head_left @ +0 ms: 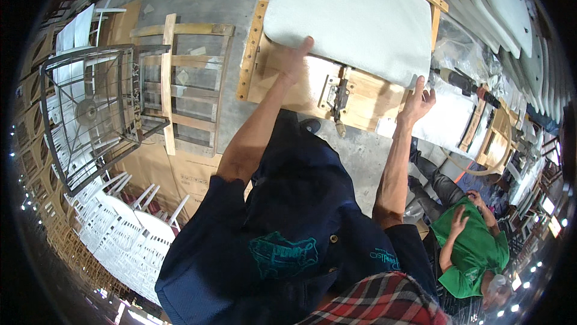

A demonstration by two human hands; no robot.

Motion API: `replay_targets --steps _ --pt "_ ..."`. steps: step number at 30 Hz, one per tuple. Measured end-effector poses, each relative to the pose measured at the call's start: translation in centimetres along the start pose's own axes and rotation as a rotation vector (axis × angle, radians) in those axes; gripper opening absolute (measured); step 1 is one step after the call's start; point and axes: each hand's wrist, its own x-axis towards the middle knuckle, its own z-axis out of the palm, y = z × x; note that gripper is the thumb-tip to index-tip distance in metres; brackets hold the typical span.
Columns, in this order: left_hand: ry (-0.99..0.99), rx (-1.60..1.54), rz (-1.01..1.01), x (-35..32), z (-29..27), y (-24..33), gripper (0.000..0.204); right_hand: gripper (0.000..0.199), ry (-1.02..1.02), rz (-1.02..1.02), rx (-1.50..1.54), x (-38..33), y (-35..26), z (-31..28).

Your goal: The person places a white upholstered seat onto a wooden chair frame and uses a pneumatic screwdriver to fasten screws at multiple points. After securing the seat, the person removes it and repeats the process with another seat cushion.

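Note:
A pale grey-white padded panel [354, 18] with rounded corners lies on a wooden frame [256, 48] in front of me. My left hand [293, 63] is at its near left edge, one digit stretched up over the surface; the other fingers are blurred and partly hidden. At the near right corner is my right hand [418, 102], its thumb raised against the edge and its fingers loosely bent and apart. Between my hands, a metal toggle clamp [341, 93] is mounted on the plywood board [366, 96] below the panel.
A black tool with a hose [460, 79] lies right of the panel. Stacked pale panels [499, 6] stand at the far right. To the left are a wooden pallet [192, 90] and a black wire rack [90, 114]. A person in a green shirt [475, 247] sits at the lower right.

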Motion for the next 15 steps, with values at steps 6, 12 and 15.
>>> replay_targets --steps 6,12,15 --pt "-0.016 -0.11 -0.015 2.9 -0.1 -5.3 0.07 0.095 -0.11 -0.147 -0.267 2.4 -2.1 3.6" --pt "0.118 -0.166 -0.036 1.2 1.8 -2.3 0.062 0.08 -0.067 -0.304 -0.263 1.8 -2.9 4.5" --pt "0.166 -0.049 -0.026 0.6 2.6 -0.5 0.064 0.073 -0.043 -0.353 -0.269 3.1 -1.8 4.3"
